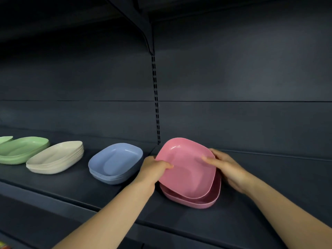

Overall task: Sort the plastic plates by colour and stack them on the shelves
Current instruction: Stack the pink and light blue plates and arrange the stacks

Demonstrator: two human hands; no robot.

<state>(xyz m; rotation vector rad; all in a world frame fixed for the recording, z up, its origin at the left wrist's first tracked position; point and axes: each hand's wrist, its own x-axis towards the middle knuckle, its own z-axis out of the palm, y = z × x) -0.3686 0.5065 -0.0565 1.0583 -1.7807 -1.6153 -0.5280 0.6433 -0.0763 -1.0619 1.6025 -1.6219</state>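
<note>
Head view, both hands [154,168] [227,167] gripping tilted pink plate [186,169], pink stack [203,202] beneath

Dark grey metal shelf [233,221] carrying four piles of rounded-square plastic plates, sitting left to right: pale green stack [21,150], cream stack [55,158], blue stack [115,163], pink plate [206,202] lying rightmost.

Four colour groups on one shelf [53,191] — two pink plates [188,169], and green [23,150], cream [55,158], blue stacks [115,162].
</note>
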